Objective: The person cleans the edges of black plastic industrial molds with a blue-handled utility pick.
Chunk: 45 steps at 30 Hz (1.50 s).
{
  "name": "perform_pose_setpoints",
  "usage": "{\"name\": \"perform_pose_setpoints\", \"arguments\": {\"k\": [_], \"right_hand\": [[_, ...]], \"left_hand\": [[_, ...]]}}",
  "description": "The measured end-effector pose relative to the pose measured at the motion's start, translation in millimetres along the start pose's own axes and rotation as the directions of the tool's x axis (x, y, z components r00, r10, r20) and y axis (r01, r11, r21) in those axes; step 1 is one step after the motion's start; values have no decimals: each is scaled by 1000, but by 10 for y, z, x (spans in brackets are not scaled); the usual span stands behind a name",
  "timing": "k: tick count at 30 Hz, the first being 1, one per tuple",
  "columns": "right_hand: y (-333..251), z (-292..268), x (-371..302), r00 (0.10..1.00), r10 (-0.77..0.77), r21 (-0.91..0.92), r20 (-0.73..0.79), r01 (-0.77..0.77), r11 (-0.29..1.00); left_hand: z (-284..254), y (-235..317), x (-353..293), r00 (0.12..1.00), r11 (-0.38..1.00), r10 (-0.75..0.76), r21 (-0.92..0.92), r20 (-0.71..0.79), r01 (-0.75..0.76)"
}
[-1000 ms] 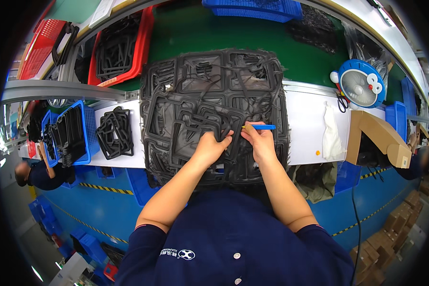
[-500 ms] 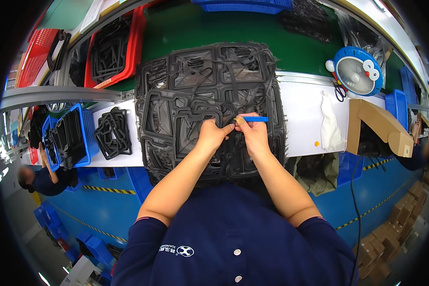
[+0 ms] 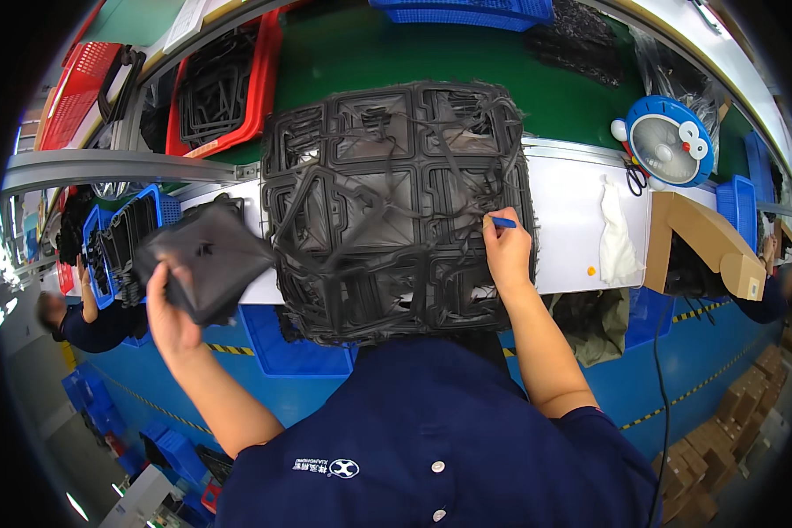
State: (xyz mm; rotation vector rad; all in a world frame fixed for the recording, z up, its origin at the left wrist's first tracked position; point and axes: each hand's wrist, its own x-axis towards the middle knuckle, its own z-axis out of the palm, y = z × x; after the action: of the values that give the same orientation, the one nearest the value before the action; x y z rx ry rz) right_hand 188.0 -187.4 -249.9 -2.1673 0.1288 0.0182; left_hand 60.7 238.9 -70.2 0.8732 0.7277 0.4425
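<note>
In front of me lies a thick pile of black moulded rubber sheets [image 3: 378,224], with several rectangular frame shapes and ragged edges. My left hand [image 3: 174,308], closed at the near edge of a dark rectangular rubber piece [image 3: 211,260], holds it out left of the pile; motion blurs it. My right hand [image 3: 509,255] rests over the pile's right side with fingers closed round a slim blue-handled tool [image 3: 503,222]. The tool's tip is too small to make out. Behind the held piece, black frames [image 3: 229,204] on the white table [image 3: 565,211] are mostly covered.
At the left stand a blue basket [image 3: 167,207] of black frames and a red tray [image 3: 268,79] of more. Right of the pile are a white cloth [image 3: 618,238], scissors [image 3: 635,180], a blue fan [image 3: 664,141] and a cardboard box [image 3: 700,233]. Another person [image 3: 88,317] works far left.
My left hand has left the pile's middle and swung left with the rubber piece. My right hand has shifted right, still gripping the blue-handled tool.
</note>
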Motion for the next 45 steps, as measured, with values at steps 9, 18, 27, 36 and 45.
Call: {"name": "perform_pose_setpoints", "arguments": {"k": [9, 18, 27, 36, 45], "right_hand": [[-611, 575, -353, 876, 61, 661, 478, -404, 633], [-739, 1335, -269, 819, 253, 728, 515, -574, 376], [-894, 1229, -198, 887, 105, 771, 450, -445, 455], [-878, 1227, -107, 887, 22, 778, 461, -415, 471], [-871, 1314, -104, 912, 21, 814, 409, -375, 443]], "left_hand": [[461, -761, 85, 978, 272, 154, 946, 140, -178], [683, -2191, 358, 899, 111, 86, 892, 430, -437], [854, -1910, 381, 857, 731, -395, 679, 332, 73], [862, -1987, 497, 906, 783, -294, 621, 305, 45], [825, -2076, 486, 931, 833, -246, 550, 270, 61]]}}
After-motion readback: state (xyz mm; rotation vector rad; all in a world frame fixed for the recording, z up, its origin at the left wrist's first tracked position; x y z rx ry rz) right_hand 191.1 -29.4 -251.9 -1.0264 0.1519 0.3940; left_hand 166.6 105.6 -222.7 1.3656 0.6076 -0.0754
